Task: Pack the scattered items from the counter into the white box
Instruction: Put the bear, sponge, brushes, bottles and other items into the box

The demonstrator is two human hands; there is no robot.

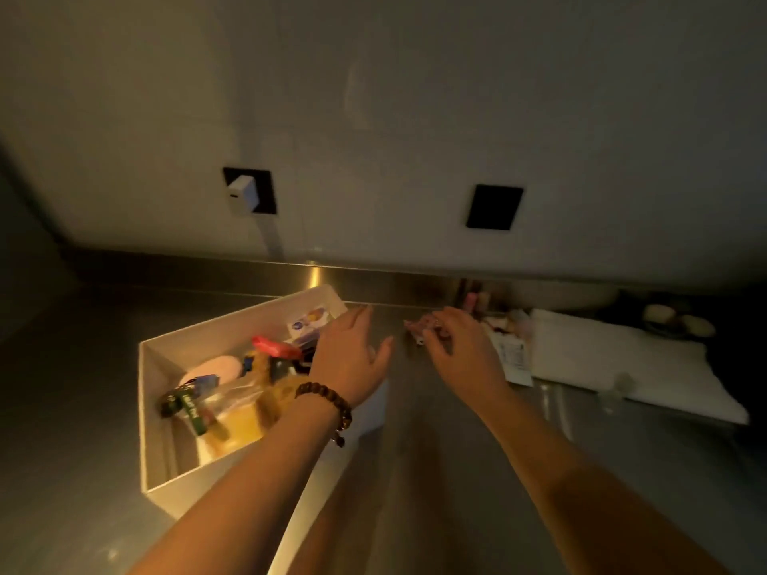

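Observation:
The white box [174, 350] stands on the steel counter at the left, holding several items: a red packet [276, 347], a pink round pad [216, 369], a green key tag [189, 410] and a white carton [309, 321]. My left hand [350, 354], with a bead bracelet on the wrist, hovers flat and open over the box's right corner. My right hand [460, 352] is just right of it, fingers pinched on a small pinkish item [417, 327] above the counter. The picture is dim and blurred.
A folded white towel [614, 367] lies on the counter at the right, with a paper leaflet [512, 359] and small bottles [473, 302] beside it near the back wall. Two dark wall sockets sit above; a white charger [243, 195] is plugged into the left one.

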